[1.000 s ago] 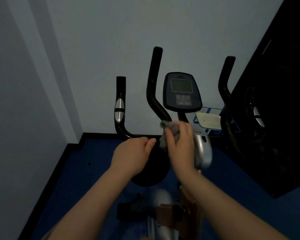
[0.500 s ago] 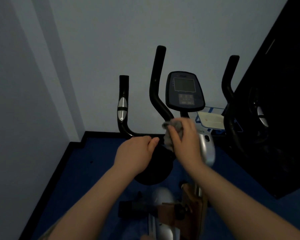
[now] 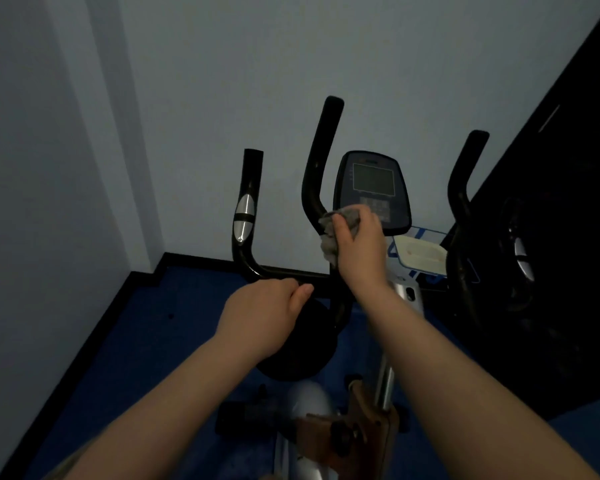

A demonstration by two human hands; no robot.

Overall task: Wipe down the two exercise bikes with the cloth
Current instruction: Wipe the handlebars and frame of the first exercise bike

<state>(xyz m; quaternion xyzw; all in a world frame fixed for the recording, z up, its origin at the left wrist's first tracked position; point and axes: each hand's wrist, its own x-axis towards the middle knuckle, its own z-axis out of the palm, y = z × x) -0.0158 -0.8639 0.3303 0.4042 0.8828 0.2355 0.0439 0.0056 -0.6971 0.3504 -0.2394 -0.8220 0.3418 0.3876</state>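
Centre of frame: the near bike [image 3: 400, 299], seen from above. The right hand [image 3: 359, 249] grips a grey cloth [image 3: 329, 237] and holds it against the inner handlebar [image 3: 317, 168] just below its bend, partly covering the lower edge of the console [image 3: 373, 188]. The left hand [image 3: 267, 315] curls round the horizontal bar [image 3: 284, 271] lower left of the cloth; its fingers wrap the bar. An outer grip [image 3: 245, 216] with a silver sensor rises at centre left. At right, a second bike [image 3: 465, 209] stands in shadow beside a dark panel [image 3: 568, 237]. A pale tray [image 3: 420, 254] lies between the two bikes. Blue floor [image 3: 146, 341] and pale walls [image 3: 187, 81] surround them.
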